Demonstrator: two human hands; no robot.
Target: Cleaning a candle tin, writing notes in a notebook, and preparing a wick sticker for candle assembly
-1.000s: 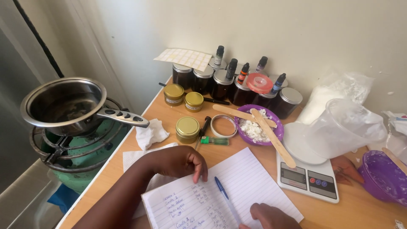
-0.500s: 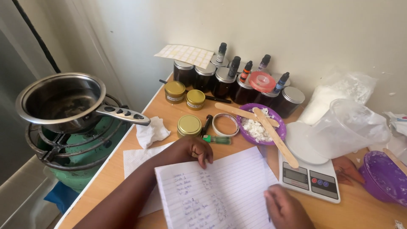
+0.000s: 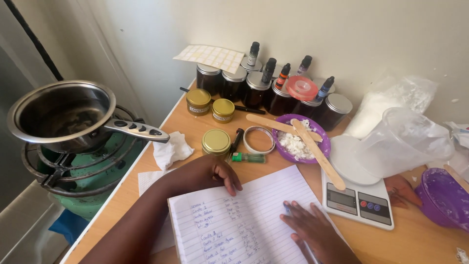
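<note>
On the wooden table, near the front edge: a lined notebook (image 3: 244,225) lies open, with handwriting on its left part.
Left hand (image 3: 215,171): rests on the top edge of the notebook, fingers curled down on the paper, holding nothing.
Right hand (image 3: 312,230): lies flat on the right page, fingers spread; a blue pen (image 3: 287,210) shows partly under the fingers, and I cannot tell if the hand grips it.
Purple bowl (image 3: 322,142): holds white flakes, and two flat wooden sticks (image 3: 315,151) lie across it.
Gold-lid tins (image 3: 216,142): three, all closed; one is just above the left hand, two are further back.
Dark jars (image 3: 254,88): a row by the wall with silver lids, all closed; small dropper bottles (image 3: 268,68) stand on them.
Kitchen scale (image 3: 359,195): a clear plastic jug (image 3: 400,142) lies tilted on it, with white residue inside.
Steel pot (image 3: 61,112): sits on a green stove left of the table; the inside is dark, contents unclear.
Plastic bag (image 3: 391,98): against the wall, with white material inside.
</note>
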